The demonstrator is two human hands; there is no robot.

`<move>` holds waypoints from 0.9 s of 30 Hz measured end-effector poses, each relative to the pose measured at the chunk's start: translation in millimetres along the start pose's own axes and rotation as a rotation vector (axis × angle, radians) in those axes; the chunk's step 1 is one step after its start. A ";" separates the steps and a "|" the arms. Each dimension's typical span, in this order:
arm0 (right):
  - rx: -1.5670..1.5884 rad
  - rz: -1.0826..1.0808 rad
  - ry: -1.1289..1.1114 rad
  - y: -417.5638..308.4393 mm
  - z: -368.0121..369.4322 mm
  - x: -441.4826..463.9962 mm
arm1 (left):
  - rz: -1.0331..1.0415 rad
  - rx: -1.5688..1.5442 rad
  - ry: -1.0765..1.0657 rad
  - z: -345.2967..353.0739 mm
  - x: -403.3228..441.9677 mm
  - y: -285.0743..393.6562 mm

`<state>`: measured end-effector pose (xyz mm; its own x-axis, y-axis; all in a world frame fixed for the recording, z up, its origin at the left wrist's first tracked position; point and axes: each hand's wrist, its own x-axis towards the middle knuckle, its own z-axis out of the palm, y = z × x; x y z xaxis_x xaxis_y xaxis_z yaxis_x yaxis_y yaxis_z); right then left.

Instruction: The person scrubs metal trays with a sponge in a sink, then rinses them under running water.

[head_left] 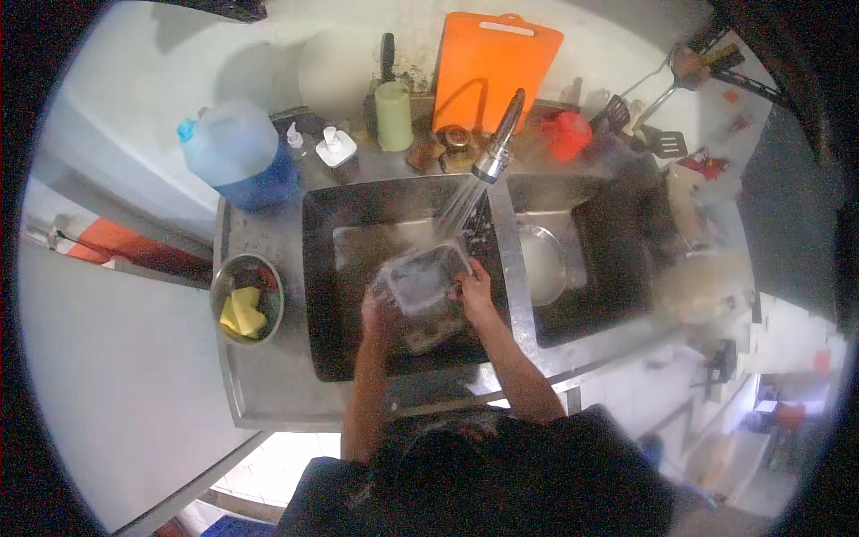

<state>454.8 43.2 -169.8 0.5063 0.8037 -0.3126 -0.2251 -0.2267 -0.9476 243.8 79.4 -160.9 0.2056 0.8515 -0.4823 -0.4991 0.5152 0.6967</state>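
A clear plastic container (424, 279) is held between my two hands over the left sink basin (335, 345). My left hand (379, 309) grips its left side, and my right hand (474, 288) has the right edge, fingers closed around it. Water sprays down from the faucet (494, 161) toward the container's far side. The container looks tilted, and its outline is blurred by the water. Something pale lies low in the basin below it; I cannot make out what it is.
The right basin (591, 313) holds a round pale dish (541, 264). A metal bowl (276, 313) with a yellow cloth or sponge (242, 311) sits at left. Behind stand a blue jug (237, 152), a pump bottle (336, 148), an orange cutting board (492, 76) and utensils (662, 139).
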 end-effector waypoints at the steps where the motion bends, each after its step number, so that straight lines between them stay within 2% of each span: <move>1: 0.178 -0.011 0.104 -17.9 17.5 -13.0 | -0.039 -0.010 0.025 2.3 -3.1 3.7; 2: 0.358 -0.023 0.208 -27.7 27.5 -19.1 | -0.154 -0.123 0.073 2.1 -4.5 8.3; 3: 0.164 -0.105 0.128 -3.4 23.5 -2.8 | -0.271 -0.232 0.119 1.2 -4.7 12.7; 4: -0.030 -0.187 0.051 45.3 14.0 28.3 | -0.210 -0.221 0.032 -4.9 2.5 8.5; 6: 0.006 0.105 -0.066 -42.9 27.4 -9.7 | -0.082 -0.203 -0.142 -15.0 19.0 -2.4; 9: -0.097 -0.417 0.124 -0.5 23.7 25.1 | -0.335 -0.100 -0.048 -8.8 -0.4 14.3; 12: -0.523 -0.524 0.058 -27.6 30.7 -10.5 | -0.162 0.036 -0.104 32.7 -28.7 41.7; 15: -0.824 -0.832 -0.118 -76.6 33.8 -56.0 | -0.320 -0.021 -0.179 60.5 -29.0 54.8; 18: -0.741 -0.606 -0.365 -85.5 23.8 -76.2 | -0.258 0.024 -0.093 69.2 -25.0 44.4; 21: -0.602 -0.615 -0.225 -96.6 16.9 -76.9 | -0.363 -0.167 -0.061 53.8 43.4 -4.2; 24: -0.016 -0.139 0.113 -56.0 11.5 -28.2 | -0.277 -0.046 -0.025 86.4 34.8 15.2; 26: 0.096 0.113 0.088 -35.4 -3.5 3.8 | -0.224 0.138 -0.037 94.2 48.2 13.1; 27: 0.113 0.137 0.060 -49.6 -3.5 1.0 | -0.196 0.232 -0.040 94.6 56.7 11.7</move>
<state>469.3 53.3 -123.4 0.5124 0.7346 -0.4449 -0.3855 -0.2662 -0.8835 329.3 142.9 -129.8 0.3144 0.7348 -0.6010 -0.2420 0.6742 0.6977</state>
